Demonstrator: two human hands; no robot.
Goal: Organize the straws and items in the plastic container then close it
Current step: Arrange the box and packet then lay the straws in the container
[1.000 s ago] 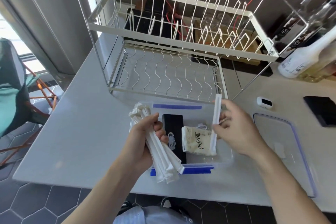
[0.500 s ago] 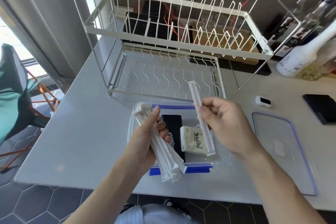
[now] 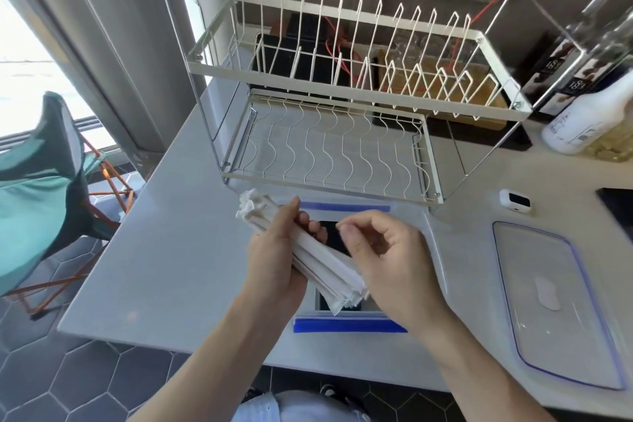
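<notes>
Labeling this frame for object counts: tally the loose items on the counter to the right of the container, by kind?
Clear plastic lid with blue rim: 1
Small white device with a dark face: 1
White plastic bottle: 1
Flat black item at the right frame edge: 1
Total: 4

Straws (image 3: 308, 250): white paper wrappers
Container (image 3: 346, 325): clear, blue strips at the edges
Lid (image 3: 561, 301): clear, blue-tinted rim
Dish rack (image 3: 342, 106): cream wire, wavy lower shelf
Counter (image 3: 171, 267): pale grey
Floor (image 3: 68, 380): dark hexagonal tiles
Chair (image 3: 41, 188): teal fabric, orange frame
</notes>
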